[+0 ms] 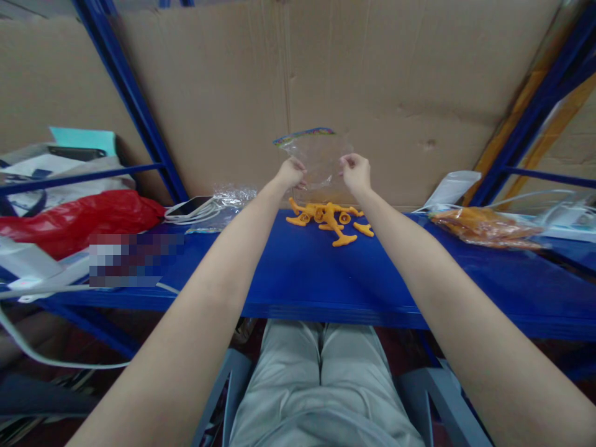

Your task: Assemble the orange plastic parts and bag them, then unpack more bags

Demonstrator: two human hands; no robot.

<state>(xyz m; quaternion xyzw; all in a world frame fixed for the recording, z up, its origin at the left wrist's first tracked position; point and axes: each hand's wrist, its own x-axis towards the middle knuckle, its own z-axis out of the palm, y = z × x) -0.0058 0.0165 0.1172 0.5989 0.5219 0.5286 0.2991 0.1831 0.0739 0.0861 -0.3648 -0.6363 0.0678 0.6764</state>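
Observation:
Both my arms reach forward over a blue shelf (298, 279). My left hand (290, 172) and my right hand (356, 171) each pinch one side of a small clear plastic bag (318, 158) with a coloured strip along its top, held upright in front of a cardboard wall. Both hands are closed on the bag. Just below the bag, a small heap of orange plastic pieces (329, 221) lies on the shelf.
A phone with a white cable (190, 208) and crumpled clear plastic (230, 197) lie at the left. Further left lie a red bag (79, 220) and papers. A bag of orange pieces (484, 226) and a white pouch (451, 188) sit at the right. Blue uprights frame the shelf.

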